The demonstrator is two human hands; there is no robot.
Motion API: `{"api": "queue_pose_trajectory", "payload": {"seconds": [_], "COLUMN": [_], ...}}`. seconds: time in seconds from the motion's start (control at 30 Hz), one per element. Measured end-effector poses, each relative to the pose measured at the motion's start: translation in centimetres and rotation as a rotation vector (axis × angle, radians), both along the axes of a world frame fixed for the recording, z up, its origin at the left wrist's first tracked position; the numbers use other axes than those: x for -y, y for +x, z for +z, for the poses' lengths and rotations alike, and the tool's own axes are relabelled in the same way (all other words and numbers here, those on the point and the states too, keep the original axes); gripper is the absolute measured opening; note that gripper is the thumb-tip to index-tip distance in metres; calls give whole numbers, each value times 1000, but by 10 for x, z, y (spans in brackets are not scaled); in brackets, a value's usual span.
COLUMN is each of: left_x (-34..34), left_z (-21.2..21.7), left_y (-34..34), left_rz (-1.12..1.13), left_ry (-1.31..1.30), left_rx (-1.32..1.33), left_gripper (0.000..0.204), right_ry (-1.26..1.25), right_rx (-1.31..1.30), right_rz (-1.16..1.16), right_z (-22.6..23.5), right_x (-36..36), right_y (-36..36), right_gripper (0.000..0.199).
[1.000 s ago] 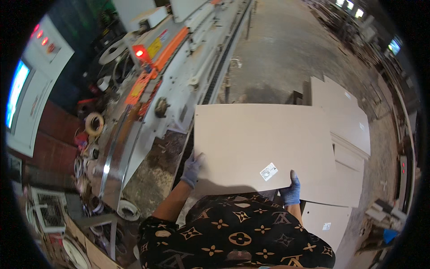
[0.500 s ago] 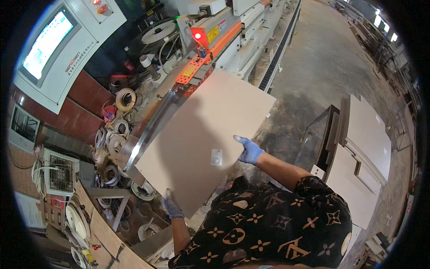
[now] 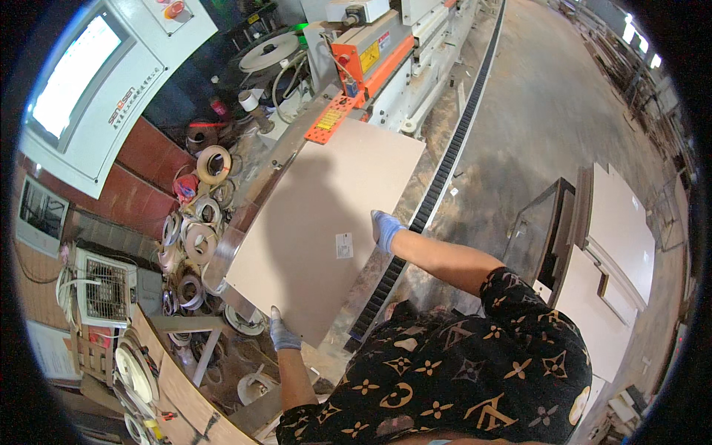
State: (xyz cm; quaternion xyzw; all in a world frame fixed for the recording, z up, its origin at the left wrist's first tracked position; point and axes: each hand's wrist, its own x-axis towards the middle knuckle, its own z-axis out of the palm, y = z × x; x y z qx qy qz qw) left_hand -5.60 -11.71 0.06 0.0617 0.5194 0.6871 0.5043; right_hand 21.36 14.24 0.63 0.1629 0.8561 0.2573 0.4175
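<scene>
Board, beige (image 3: 319,204) and flat-faced, lies ahead of the person, its long axis running from near left to far right. Its left long edge follows the metal table (image 3: 285,141) of the machine, and its far left corner meets the orange plate (image 3: 330,117) with the small holes; whether the corner goes under that plate or only butts against it cannot be told. Left hand (image 3: 284,334), gloved, grips the near short edge, thumb on top, the other fingers hidden by the board. Right hand (image 3: 386,230), gloved too, is closed on the right long edge, about midway along; its fingers are mostly out of sight. Of the two, the right hand is the nearer to the orange plate, while the left hand holds the end closest to the person.

A white label (image 3: 344,245) sits on the board, just left of the right hand. Beyond the board's right edge, a black track (image 3: 446,169) runs from near to far. Farther right is a stack of boards (image 3: 593,304) beside a dark frame (image 3: 552,233). On the left, rolls of tape (image 3: 200,243) lie heaped; what the pale box (image 3: 105,288) with a grille contains cannot be seen.
</scene>
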Motion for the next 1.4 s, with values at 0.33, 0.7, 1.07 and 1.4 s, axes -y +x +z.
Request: {"api": "queue_pose_trajectory", "payload": {"seconds": [0.33, 0.7, 1.07, 1.4], "left_x": [-70, -188, -178, -147], "left_z": [-27, -26, 7, 53], "left_y": [26, 81, 101, 213], "left_rz": [-57, -340, -24, -526], "left_ry": [-28, -81, -1, 159], "left_rx": [131, -39, -95, -327], "left_gripper": [56, 64, 55, 42], "right_ry": [-82, -955, 573, 516], "right_rx": [-480, -2836, -3729, -3691], "right_rz": [-550, -1957, -1760, -1476], "right_z": [-16, 25, 5, -23], "right_x": [-62, -54, 98, 152], "right_y": [41, 181, 523, 463], "right_gripper": [29, 34, 58, 34]}}
